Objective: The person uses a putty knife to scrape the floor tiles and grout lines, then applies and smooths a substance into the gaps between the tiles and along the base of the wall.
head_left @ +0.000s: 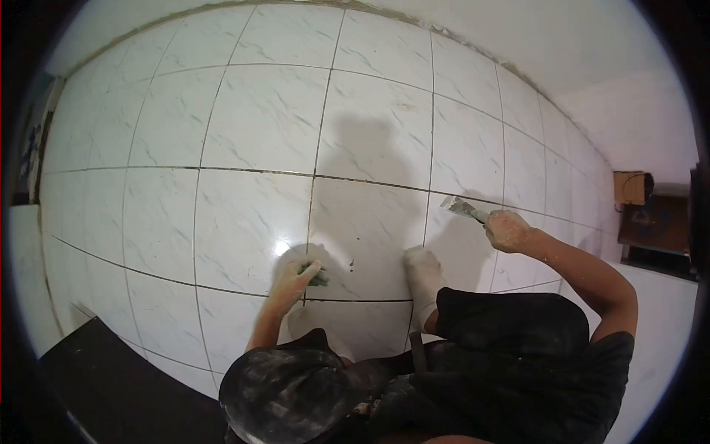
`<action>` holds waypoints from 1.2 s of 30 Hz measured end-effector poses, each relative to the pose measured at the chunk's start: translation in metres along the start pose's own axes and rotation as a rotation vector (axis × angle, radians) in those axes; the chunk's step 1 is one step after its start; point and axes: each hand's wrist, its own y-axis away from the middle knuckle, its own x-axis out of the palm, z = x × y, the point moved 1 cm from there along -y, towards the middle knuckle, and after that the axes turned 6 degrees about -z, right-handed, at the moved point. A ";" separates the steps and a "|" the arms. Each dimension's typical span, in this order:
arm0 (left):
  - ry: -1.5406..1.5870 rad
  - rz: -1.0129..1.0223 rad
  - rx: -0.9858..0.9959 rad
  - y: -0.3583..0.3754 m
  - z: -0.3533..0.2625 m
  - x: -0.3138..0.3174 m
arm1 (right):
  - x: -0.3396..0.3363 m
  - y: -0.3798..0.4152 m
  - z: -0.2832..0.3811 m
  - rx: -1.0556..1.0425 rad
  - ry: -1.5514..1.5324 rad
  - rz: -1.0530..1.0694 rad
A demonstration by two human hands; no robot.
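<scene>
My right hand is closed round the handle of a putty knife, whose flat, smeared blade points left just above the white floor tiles. Lower and to the left, my left hand holds a small green pad near a dark joint between tiles. Both hands look dusty. A few dark specks lie on the tile between my hands. Dark joints run between the tiles, which have faint green veins.
My sock-covered foot rests on the tiles between my hands. A black panel lies at the lower left. A cardboard box and a brown box stand at the right. Walls border the floor behind.
</scene>
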 end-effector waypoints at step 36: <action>-1.568 0.262 0.209 0.106 -0.230 0.125 | -0.038 -0.130 0.126 -0.105 -0.276 -0.293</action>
